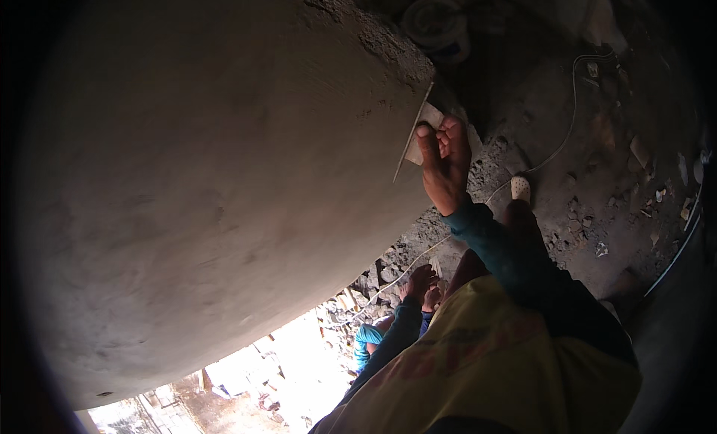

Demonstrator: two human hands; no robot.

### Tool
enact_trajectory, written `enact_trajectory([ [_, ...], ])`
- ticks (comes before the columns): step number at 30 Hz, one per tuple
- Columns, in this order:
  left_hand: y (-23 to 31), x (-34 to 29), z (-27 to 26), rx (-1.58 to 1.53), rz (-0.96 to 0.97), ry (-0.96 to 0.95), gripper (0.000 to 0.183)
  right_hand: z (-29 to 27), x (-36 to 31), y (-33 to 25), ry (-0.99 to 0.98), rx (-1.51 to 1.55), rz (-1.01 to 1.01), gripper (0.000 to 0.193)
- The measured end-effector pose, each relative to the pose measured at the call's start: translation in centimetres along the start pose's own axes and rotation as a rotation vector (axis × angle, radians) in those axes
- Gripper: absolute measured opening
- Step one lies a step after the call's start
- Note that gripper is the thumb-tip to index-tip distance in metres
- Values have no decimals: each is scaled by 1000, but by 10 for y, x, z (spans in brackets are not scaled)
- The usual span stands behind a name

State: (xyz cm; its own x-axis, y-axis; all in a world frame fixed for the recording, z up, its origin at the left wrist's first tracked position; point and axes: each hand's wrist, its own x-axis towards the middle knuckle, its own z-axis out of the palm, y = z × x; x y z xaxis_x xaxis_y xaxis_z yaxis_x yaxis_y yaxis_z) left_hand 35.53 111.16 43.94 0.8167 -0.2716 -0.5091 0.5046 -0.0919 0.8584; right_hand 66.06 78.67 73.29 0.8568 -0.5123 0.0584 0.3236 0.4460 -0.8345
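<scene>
My right hand (447, 165) is closed round the grip of a plastering trowel (415, 132), thumb along the near side and fingers curled behind it. The trowel's thin straight blade shows nearly edge-on against the right side of a broad grey plastered wall (209, 180). A pale flat piece sits between blade and fingers; the grip itself is hidden by the hand. Lower down, my left hand (418, 283) hangs in shadow near the wall's edge, fingers loosely apart, with nothing visible in it.
Rough, unsmoothed plaster (373, 42) lines the wall's upper right edge. A pale bucket (439, 27) stands beyond. Rubble (590, 217) and a thin cable (573, 109) lie on the ground near a pale clog (520, 188). Teal trousers (366, 343) of another person show below, beside bright ground.
</scene>
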Motion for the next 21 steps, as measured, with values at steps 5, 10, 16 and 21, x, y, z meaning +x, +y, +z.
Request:
enact_trajectory([
  [5, 38, -16, -15, -152, -214, 257, 15, 54, -17, -50, 9, 22, -92, 35],
  [10, 91, -20, 44, 20, -581, 451, 14, 82, -43, -81, -129, -310, -567, 39],
  [16, 45, -44, 20, -57, -563, 362, 18, 57, -45, -89, -262, -406, -648, 40],
  [21, 52, -31, 19, -73, -548, 318, 11, 30, 17, -79, 3, -510, -740, 35],
])
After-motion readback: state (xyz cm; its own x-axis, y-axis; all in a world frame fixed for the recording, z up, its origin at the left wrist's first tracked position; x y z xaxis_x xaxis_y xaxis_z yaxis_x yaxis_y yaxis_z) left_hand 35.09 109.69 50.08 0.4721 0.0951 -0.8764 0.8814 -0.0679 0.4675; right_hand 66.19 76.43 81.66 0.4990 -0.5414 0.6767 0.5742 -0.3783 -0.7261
